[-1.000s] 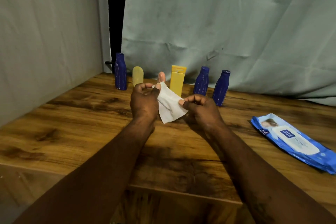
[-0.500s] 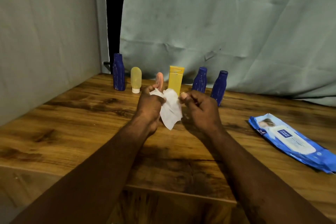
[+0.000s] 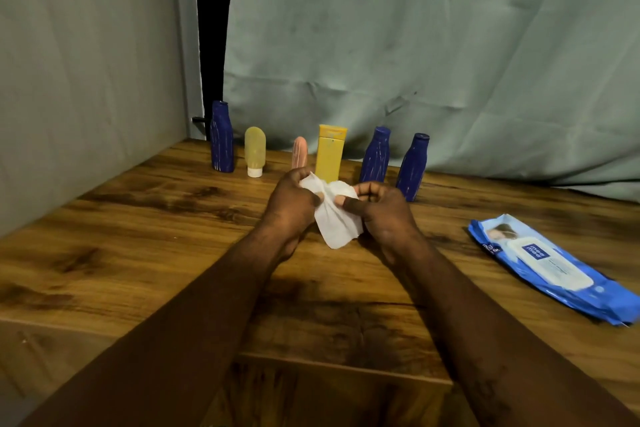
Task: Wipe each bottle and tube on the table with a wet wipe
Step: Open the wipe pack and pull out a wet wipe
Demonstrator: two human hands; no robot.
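- Head view, progress: 6 items stand upright in a row beyond the hands, none touched.
- Off to the left of the left hand (image 3: 294, 204): first blue bottle (image 3: 221, 137), pale yellow tube (image 3: 255, 151).
- Just beyond its knuckles: pink tube (image 3: 299, 152), yellow tube (image 3: 330, 154).
- Beyond the right hand (image 3: 384, 215): second blue bottle (image 3: 375, 156), third blue bottle (image 3: 412, 168).
- Judgement: no wiping begun; all 6 left to do. Step in hand looks like opening out the wipe.
- Left hand: fingers curled, pinching the upper left edge of the wet wipe (image 3: 337, 222).
- Right hand: thumb and forefinger pinch the upper right edge; the sheet hangs crumpled between both hands, above the table (image 3: 138, 236).
- Wipes pack (image 3: 550, 267) lies flat, well to the right of the right hand.
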